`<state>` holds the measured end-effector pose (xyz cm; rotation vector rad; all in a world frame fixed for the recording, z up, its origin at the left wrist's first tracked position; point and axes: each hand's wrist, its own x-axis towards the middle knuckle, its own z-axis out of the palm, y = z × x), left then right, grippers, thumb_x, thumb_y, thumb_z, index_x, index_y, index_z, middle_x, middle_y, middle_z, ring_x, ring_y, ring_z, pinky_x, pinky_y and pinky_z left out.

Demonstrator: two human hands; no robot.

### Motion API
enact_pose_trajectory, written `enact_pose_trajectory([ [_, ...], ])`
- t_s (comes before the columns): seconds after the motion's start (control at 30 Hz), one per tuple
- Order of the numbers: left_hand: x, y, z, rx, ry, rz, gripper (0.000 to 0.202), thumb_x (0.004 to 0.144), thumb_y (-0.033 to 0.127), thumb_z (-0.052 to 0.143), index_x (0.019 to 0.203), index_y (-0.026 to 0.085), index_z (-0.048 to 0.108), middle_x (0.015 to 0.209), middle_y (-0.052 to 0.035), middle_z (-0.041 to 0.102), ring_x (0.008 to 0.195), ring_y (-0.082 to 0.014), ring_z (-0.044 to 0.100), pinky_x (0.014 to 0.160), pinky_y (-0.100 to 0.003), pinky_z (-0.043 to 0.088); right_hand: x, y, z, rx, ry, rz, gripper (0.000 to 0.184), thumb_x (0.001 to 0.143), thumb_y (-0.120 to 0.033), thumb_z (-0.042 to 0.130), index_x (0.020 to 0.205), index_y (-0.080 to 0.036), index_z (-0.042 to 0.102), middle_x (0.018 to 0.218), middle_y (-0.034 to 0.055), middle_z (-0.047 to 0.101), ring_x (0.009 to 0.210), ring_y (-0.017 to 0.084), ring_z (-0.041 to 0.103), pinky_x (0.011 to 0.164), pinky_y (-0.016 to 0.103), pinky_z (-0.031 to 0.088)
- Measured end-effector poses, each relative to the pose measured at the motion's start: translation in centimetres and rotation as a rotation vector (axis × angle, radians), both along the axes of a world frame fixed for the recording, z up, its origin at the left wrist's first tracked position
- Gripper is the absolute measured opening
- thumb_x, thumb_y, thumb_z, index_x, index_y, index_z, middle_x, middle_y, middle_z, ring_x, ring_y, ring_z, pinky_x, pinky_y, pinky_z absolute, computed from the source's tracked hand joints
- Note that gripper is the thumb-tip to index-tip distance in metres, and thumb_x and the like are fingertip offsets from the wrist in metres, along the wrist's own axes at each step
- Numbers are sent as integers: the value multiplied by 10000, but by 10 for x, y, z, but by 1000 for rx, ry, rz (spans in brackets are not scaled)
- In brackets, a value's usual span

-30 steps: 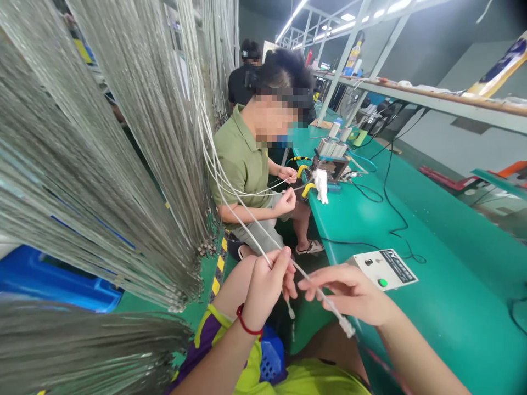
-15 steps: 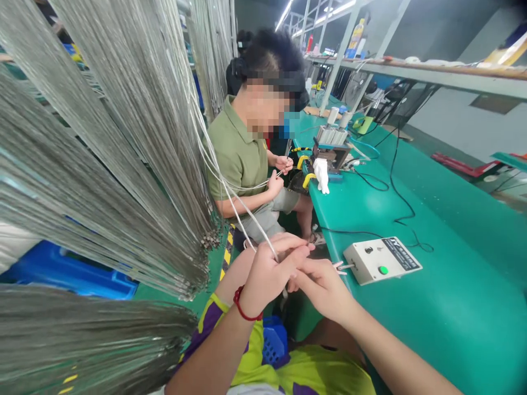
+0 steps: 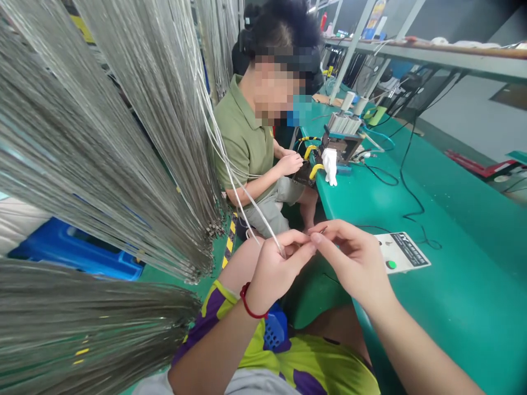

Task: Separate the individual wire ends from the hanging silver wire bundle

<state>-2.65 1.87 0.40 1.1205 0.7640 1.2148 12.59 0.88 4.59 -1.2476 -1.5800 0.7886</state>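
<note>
Left of boxy white controller [image 3: 405,253] | thin white cables [image 3: 267,218] held by curled left hand [image 3: 280,270]; thin dark tip [image 3: 324,229] seemingly pinched by right hand [image 3: 357,258] | likely end-handling; steadiness needed

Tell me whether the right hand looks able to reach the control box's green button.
Probably yes: the green button sits uncovered beside the right hand, though that hand's fingertips meet the left hand.
</note>
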Motion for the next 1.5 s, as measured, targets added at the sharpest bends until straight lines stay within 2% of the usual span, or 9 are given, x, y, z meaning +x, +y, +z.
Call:
enact_pose_trajectory([
  [0.07,0,-1,0,-7,-17,14,260,883,397,797,818,149,753,616,22,591,483,-64,416,449,-203,321,-1,2,-3,-41,91,15,133,904,-316,741,931,-205,808,747,24,756,627,143,646,582,258,525],
  [0.23,1,-2,-8,-13,-94,8,278,893,388,795,1079,182,779,721,1,672,468,-61,442,426,-201,328,1,3,-8,-67,140,42,176,902,-311,755,1007,-207,850,595,-14,674,526,113,567,497,234,480],
  [0.43,6,-1,-13,-51,-154,-16,215,940,380,745,1011,180,717,676,18,636,452,-55,429,420,-190,319,3,2,-14,-24,79,10,243,969,-329,691,1120,-207,839,557,-29,629,526,121,592,562,272,528],
  [0.73,5,-3,-14,-77,-272,-74,155,953,337,733,1022,204,690,756,21,615,499,-51,456,448,-188,316,0,-4,-13,78,123,-123,80,903,-267,783,841,-234,821,634,-15,716,562,125,635,563,250,548],
  [0.9,5,-2,-17,-83,-237,-87,209,939,358,746,1073,200,718,763,9,610,538,-72,459,475,-206,325,-1,-2,-14,100,166,-120,54,902,-239,777,850,-226,788,691,-11,734,591,117,642,572,231,546],
  [1.0,2,1,-14,-38,-140,-101,268,988,416,663,1069,174,742,763,-16,620,579,-103,480,518,-234,359,1,-1,-15,76,180,-89,95,939,-253,730,856,-214,756,687,-12,709,585,114,622,547,224,519],
  [1.13,-7,7,-2,67,23,-138,248,991,361,662,899,152,758,785,-41,648,724,-148,557,670,-251,450,6,2,-17,74,136,2,108,969,-264,691,886,-207,731,669,-16,680,572,114,587,538,234,486],
  [1.33,-14,7,5,39,-29,-120,139,954,303,723,952,166,747,840,-29,670,793,-150,605,753,-240,501,5,3,-18,41,126,79,114,980,-287,676,944,-208,749,698,-7,700,582,121,595,545,244,476],
  [1.5,-12,4,-1,47,-91,-105,212,981,358,698,1087,174,698,858,-25,656,669,-113,550,622,-225,467,5,6,-16,-71,199,224,205,955,-296,714,1143,-253,784,713,-8,718,636,144,638,580,261,482],
])
